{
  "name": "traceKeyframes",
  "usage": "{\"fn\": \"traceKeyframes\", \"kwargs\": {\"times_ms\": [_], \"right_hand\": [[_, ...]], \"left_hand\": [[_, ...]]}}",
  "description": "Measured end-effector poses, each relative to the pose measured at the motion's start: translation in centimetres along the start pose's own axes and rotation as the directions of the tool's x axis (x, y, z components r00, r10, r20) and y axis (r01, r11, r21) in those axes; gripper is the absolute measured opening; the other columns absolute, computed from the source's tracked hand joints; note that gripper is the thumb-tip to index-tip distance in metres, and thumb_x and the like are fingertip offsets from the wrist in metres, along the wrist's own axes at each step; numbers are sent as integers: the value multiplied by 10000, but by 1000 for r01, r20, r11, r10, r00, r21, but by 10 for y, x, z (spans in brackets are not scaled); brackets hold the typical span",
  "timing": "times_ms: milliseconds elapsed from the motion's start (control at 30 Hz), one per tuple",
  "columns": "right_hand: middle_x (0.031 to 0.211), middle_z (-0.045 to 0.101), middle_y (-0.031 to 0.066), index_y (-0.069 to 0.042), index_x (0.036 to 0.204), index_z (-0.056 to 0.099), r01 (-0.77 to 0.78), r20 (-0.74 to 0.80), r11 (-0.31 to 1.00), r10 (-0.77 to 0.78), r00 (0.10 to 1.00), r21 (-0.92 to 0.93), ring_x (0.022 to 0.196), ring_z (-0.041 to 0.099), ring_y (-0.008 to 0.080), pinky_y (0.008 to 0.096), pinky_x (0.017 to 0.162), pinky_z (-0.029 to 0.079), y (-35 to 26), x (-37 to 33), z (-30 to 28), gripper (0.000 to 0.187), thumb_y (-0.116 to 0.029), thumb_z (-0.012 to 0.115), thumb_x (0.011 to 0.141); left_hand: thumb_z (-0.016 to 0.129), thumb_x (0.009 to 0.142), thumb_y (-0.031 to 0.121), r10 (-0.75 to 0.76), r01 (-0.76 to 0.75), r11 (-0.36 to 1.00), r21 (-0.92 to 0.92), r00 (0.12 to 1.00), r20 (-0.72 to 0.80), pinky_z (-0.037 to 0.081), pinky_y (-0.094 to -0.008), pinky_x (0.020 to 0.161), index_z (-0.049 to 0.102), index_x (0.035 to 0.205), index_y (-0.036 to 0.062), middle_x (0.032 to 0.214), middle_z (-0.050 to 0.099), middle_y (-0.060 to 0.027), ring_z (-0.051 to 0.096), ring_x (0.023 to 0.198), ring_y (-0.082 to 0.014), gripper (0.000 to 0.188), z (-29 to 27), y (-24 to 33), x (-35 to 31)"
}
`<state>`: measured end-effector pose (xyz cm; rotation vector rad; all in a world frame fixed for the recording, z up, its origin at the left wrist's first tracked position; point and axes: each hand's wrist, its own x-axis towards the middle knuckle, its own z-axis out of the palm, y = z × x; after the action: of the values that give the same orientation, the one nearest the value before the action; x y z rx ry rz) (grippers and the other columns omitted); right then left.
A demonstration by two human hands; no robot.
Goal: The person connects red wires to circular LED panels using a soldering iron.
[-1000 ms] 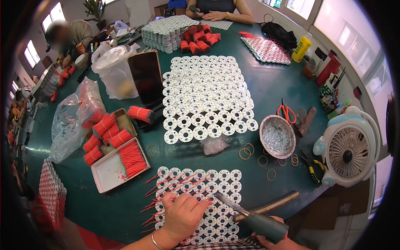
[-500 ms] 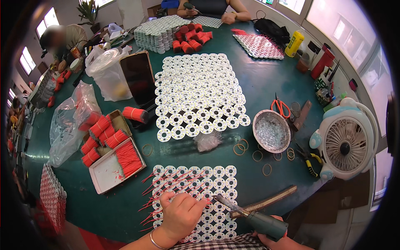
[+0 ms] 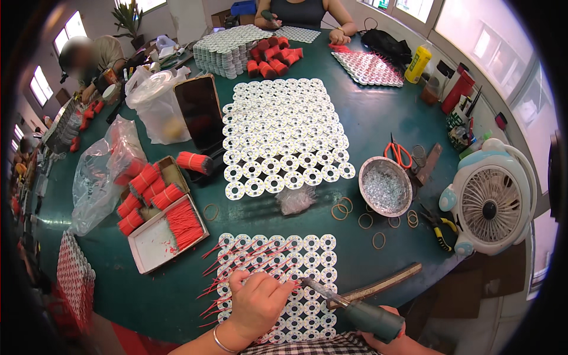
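Observation:
A panel of round white LED boards [image 3: 312,309] lies on the green table in front of me, with thin red wires [image 3: 239,265] sticking out to the left from its upper and left rows. Over the panel, my left hand [image 3: 258,303] is closed in a pinch; a bit of red wire shows at its fingertips. My right hand [image 3: 390,329] wraps round the green handle of a soldering iron [image 3: 371,318]. The iron's metal tip points left and meets the boards just beside my left fingertips. Most of my right fingers are hidden behind the handle.
Beyond lies a stack of board panels [image 3: 284,127]. To the left, a box [image 3: 145,260] holds red wire bundles. At right are a metal bowl [image 3: 386,188], pliers [image 3: 441,228], a wooden strip [image 3: 378,285] and a fan [image 3: 490,204]. Another person [image 3: 296,13] sits across the table.
The iron's handle has shifted slightly left and down, its tip staying near my left fingertips. My left hand has hardly moved. Across the table, the other person's hand has reached toward the red wires.

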<state>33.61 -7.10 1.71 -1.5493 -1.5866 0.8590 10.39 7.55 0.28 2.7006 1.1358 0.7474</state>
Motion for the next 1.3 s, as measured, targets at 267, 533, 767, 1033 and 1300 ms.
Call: {"fn": "traceKeyframes", "kwargs": {"times_ms": [267,533,767,1033,1300], "right_hand": [[894,588,117,3,1021,529,55,-221,954,13,975,296,737,611,190,303,643,490,14,-23,8,245,-47,635,805],[1019,598,157,31,1144,478,79,67,997,-77,995,-23,834,626,213,333,727,505,46,-47,0,403,-43,647,786],[1030,584,171,27,1154,461,106,-56,985,-99,993,134,851,621,235,345,738,503,22,-30,7,432,-59,660,780],[1038,580,173,32,1101,499,232,-101,973,-233,967,-22,917,601,252,358,795,480,4,-18,11,438,-64,715,732],[976,635,172,69,1090,517,45,-215,689,162,963,723,877,643,250,327,808,508,52,-57,43,430,-95,701,738]], "left_hand": [[612,730,137,-14,13,1000,23,999,35,311,-347,767,651,873,143,714,519,41,524,748,-135,148,-8,3,0],[675,643,118,-76,81,995,50,993,-91,299,-369,750,666,786,154,710,527,47,512,728,-156,148,-38,15,-14],[616,725,169,-4,5,994,107,1000,-11,243,-389,818,663,836,185,683,493,73,516,769,-93,122,-15,13,-18],[601,740,174,-7,7,996,85,1000,8,249,-388,818,660,841,184,670,483,63,524,768,-93,118,-6,11,-21],[653,699,153,30,-29,998,58,999,-16,255,-398,771,669,802,162,646,463,54,504,708,-114,105,-4,9,-17]]}}
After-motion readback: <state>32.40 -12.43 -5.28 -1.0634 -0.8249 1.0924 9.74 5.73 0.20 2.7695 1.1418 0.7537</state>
